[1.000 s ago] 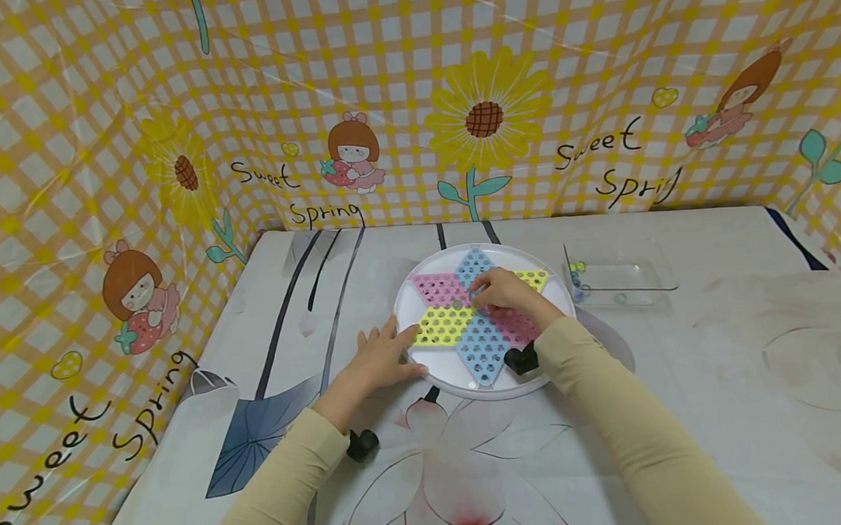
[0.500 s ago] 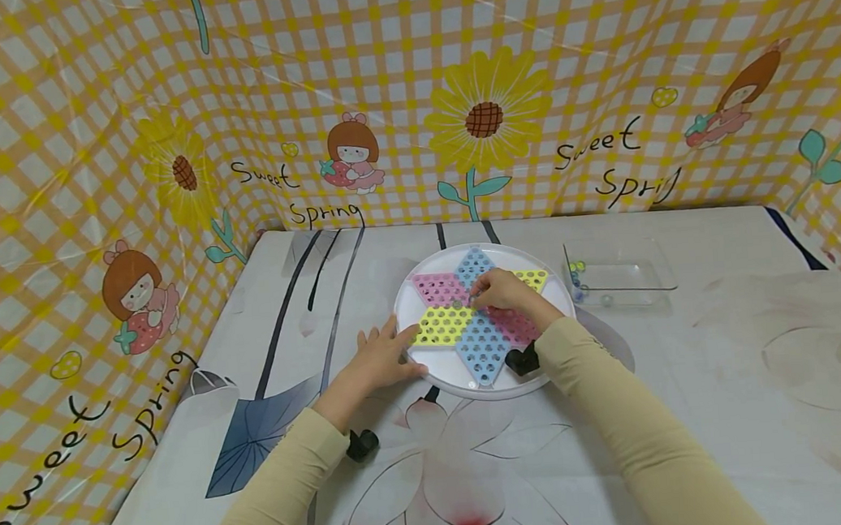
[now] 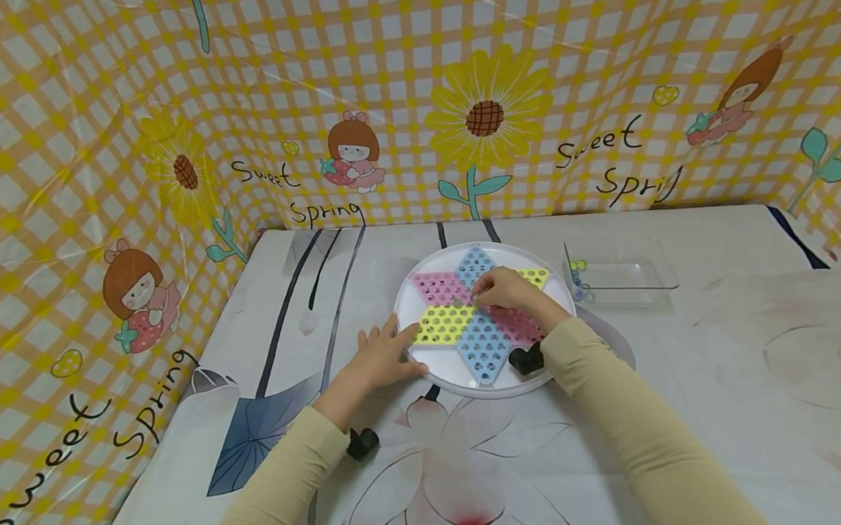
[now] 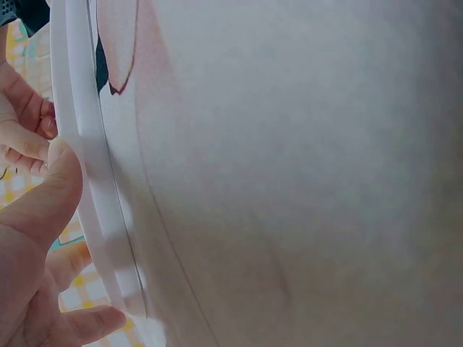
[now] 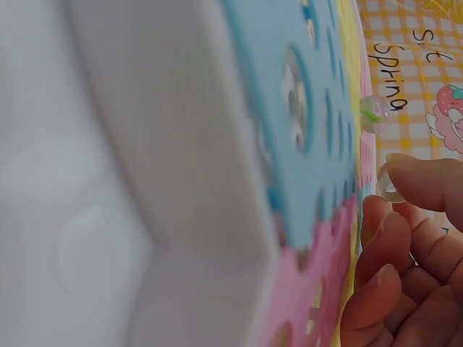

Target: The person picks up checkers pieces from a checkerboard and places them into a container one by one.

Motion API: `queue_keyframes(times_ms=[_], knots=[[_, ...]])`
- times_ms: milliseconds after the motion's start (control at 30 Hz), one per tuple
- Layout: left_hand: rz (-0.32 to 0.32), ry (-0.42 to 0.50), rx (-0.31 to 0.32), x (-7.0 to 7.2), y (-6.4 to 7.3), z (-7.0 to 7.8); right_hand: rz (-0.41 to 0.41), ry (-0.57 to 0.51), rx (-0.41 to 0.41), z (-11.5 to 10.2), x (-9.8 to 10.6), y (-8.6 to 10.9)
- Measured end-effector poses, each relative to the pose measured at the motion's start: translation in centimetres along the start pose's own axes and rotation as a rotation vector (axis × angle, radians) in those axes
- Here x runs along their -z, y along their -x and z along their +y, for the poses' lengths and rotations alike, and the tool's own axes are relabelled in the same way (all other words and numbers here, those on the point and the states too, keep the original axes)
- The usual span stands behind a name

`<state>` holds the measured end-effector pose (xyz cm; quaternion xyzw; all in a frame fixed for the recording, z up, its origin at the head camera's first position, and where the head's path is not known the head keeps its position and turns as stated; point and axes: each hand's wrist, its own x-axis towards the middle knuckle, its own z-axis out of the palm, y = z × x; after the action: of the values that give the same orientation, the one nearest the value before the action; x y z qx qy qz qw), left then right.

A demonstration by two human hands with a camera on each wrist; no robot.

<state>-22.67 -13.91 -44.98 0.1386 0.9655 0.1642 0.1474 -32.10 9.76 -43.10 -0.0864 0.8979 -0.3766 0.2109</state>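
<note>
A round white Chinese checkers board [image 3: 438, 364] carries a star of blue, pink and yellow holed sections. Over its middle, my right hand [image 3: 506, 289] pinches a clear glass marble [image 5: 389, 184] between thumb and fingertips; the other fingers are curled. Beside it, a marble with a green swirl [image 5: 375, 113] sits on the board, seen in the right wrist view. My left hand [image 3: 382, 359] rests at the board's left rim, fingers spread and fairly straight. In the left wrist view its thumb [image 4: 61, 177] touches the white rim [image 4: 90, 144].
Right of the board stands a clear plastic box [image 3: 634, 280] with several marbles [image 3: 578, 276] along its left side. A printed white cloth [image 3: 728, 371] covers the table. A yellow checked sheet [image 3: 407, 68] hangs behind and on both sides.
Within the clear box, a loose marble has rolled left toward the others. My right hand has shifted only slightly over the board's middle; the left hand keeps its place on the rim.
</note>
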Motion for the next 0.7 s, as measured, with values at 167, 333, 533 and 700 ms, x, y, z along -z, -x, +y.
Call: queue_keyframes(times_ms=[167,333,533,700], knots=[[0.001,0.008,0.002,0.1,0.0,0.0,-0.011,-0.044,0.008,0.0,0.6,0.4],[0.005,0.005,-0.001,0.1,0.0,0.0,-0.007,-0.056,0.017,-0.2,1.1,0.8],[0.005,0.001,0.001,0.0,0.0,0.0,0.002,-0.048,0.076,-0.2,1.5,1.2],[0.003,0.001,0.004,0.1,0.0,0.0,-0.001,-0.023,0.111,0.0,2.0,1.4]])
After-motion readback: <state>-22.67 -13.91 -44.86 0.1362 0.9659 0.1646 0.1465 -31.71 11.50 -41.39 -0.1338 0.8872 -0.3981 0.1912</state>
